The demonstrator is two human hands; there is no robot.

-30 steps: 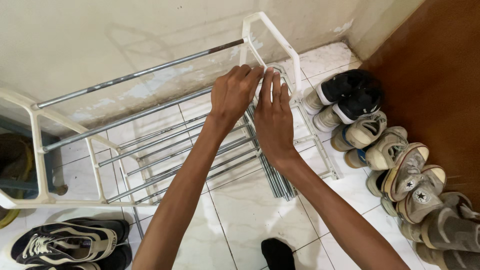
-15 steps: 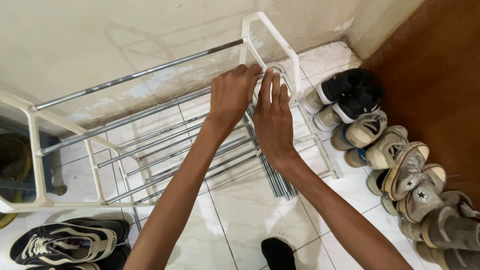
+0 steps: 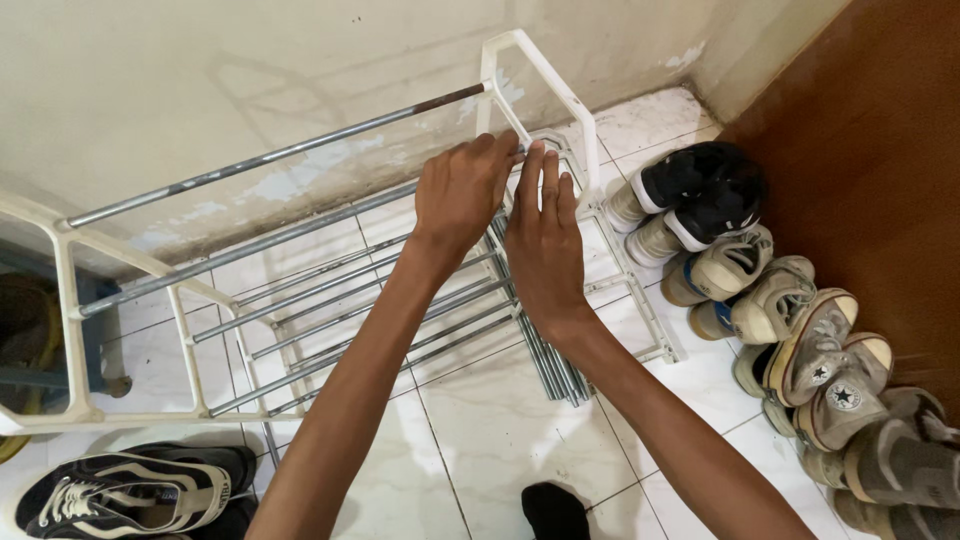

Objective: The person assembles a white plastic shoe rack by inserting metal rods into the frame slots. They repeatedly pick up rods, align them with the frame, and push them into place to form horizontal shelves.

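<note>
A white-framed shoe rack [image 3: 70, 300] is standing against the wall, its metal rods spanning between two side frames. Left of the rack's near foot, a black lace-up sneaker [image 3: 120, 495] is lying on the tiled floor [image 3: 500, 440].

Toward the rack's right side frame [image 3: 545, 85], the left hand [image 3: 462, 195] is curling its fingers around that frame's lower part, partly closed and gripping it. Just beside it, the right hand [image 3: 545, 245] is lying nearly flat, fingers extended together and pressing against the same frame; whether it is gripping anything cannot be told. Under the right hand, a bundle of loose metal rods [image 3: 555, 365] is lying on the floor inside the rack's footprint, pointing away from the wall.

Right of the rack, a row of sneakers [image 3: 770, 300] is lining the brown wooden door [image 3: 860, 150].
</note>
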